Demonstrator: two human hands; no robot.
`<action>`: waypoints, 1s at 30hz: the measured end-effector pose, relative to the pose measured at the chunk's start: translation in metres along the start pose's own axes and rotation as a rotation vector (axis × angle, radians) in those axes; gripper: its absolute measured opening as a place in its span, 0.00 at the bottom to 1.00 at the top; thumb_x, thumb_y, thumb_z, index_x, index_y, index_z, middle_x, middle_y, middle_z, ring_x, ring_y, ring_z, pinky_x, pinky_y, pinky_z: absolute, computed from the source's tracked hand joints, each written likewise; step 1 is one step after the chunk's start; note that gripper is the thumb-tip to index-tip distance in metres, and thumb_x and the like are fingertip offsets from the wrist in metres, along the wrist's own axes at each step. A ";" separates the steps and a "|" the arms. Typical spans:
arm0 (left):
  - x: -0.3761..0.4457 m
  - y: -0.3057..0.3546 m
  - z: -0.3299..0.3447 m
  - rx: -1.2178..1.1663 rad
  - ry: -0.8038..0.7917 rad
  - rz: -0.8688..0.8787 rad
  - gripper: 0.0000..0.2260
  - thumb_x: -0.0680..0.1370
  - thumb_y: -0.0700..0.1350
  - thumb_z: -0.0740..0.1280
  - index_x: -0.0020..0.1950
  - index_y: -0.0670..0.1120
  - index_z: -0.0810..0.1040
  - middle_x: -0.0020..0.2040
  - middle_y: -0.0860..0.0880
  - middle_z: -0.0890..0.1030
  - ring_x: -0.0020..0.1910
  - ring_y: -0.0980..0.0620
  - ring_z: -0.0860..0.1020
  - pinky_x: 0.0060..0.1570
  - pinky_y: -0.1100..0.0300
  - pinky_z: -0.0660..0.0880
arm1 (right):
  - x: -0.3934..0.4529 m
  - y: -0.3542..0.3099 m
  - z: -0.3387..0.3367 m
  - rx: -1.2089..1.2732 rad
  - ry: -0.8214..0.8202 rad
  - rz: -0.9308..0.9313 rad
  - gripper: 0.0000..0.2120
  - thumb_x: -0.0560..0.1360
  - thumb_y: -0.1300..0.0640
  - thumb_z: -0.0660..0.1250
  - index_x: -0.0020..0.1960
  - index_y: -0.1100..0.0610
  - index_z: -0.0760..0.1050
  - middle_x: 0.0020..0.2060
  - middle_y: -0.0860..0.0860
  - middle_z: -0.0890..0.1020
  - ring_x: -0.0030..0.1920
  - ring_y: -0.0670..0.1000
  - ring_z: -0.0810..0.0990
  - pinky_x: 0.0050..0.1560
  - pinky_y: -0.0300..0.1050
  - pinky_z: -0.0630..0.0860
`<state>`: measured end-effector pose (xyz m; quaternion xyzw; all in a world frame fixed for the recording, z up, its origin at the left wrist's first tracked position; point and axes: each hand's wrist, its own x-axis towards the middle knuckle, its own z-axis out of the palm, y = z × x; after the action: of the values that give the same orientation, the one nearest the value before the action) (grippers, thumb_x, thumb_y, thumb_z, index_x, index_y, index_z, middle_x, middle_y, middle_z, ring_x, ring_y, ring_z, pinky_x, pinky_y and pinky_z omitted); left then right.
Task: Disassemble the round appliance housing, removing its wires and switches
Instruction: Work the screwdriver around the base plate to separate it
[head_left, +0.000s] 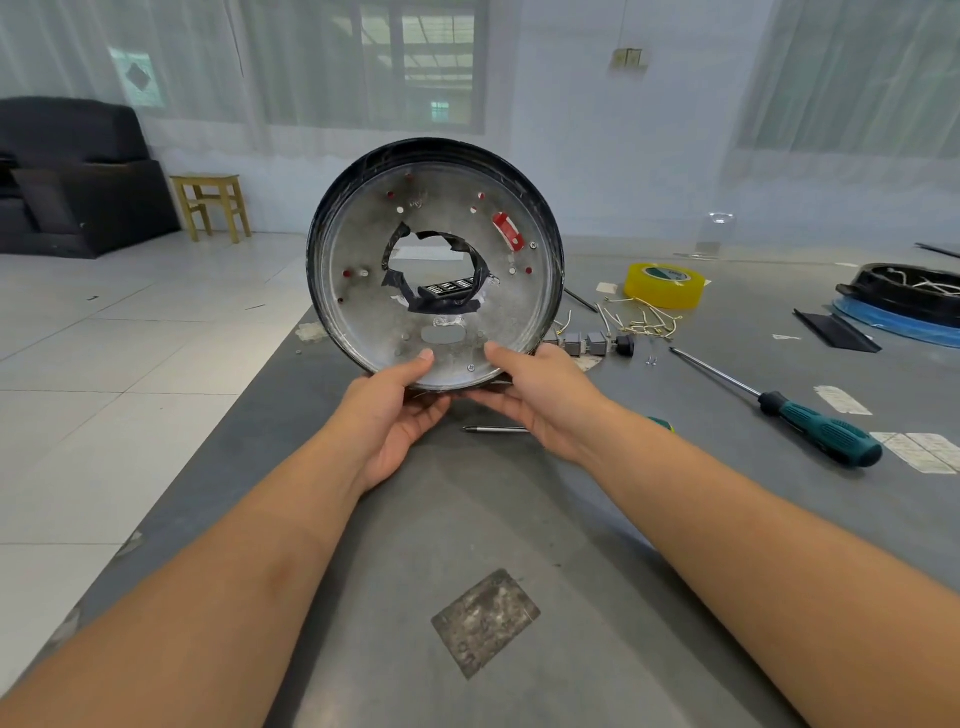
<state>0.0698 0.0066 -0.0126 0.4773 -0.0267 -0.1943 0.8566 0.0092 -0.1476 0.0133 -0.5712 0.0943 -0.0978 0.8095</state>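
Here the round housing (435, 260) is held upright on its edge above the grey table (467, 519), its open side facing the camera. The left hand (392, 415) grips the bottom rim with the thumb pressed on the inner metal plate and the fingers curled underneath; the right hand (540, 400) grips the rim just beside it in the same way. The plate has a ragged central hole edged with black tape, and a red label (507, 230) sits at upper right; its writing is too small to read. On the table to the right lie loose pale wires (641, 319), with grey switches (587, 344) close by. Behind them stands a roll of yellow tape (665, 285) with a green printed core, the brand unreadable. A green-handled screwdriver (779, 408) lies further right, and a second screwdriver (493, 429) lies partly hidden under the right wrist. A black lid (904, 293) rests at the far right edge.
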 end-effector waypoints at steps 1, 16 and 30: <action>0.000 0.000 0.000 -0.008 0.006 0.004 0.07 0.81 0.39 0.72 0.59 0.43 0.81 0.46 0.47 0.89 0.41 0.50 0.87 0.38 0.58 0.83 | 0.001 -0.003 -0.002 -0.046 -0.005 -0.004 0.14 0.83 0.59 0.65 0.66 0.64 0.75 0.58 0.57 0.85 0.54 0.56 0.86 0.49 0.48 0.84; 0.004 0.002 -0.005 -0.072 0.039 0.020 0.12 0.81 0.36 0.71 0.64 0.38 0.77 0.49 0.41 0.88 0.47 0.42 0.88 0.40 0.50 0.85 | -0.056 -0.028 -0.122 -1.683 -0.054 -0.495 0.21 0.78 0.39 0.56 0.63 0.46 0.79 0.58 0.43 0.81 0.59 0.48 0.77 0.57 0.48 0.75; 0.006 0.002 -0.004 -0.057 0.087 0.031 0.14 0.83 0.34 0.67 0.68 0.36 0.74 0.58 0.37 0.85 0.48 0.39 0.88 0.40 0.45 0.85 | -0.049 -0.016 -0.127 -1.532 -0.212 -0.629 0.08 0.81 0.48 0.66 0.57 0.50 0.77 0.47 0.45 0.77 0.45 0.46 0.74 0.46 0.43 0.71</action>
<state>0.0767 0.0088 -0.0145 0.4603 0.0088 -0.1607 0.8730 -0.0729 -0.2550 -0.0114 -0.9695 -0.1058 -0.1737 0.1365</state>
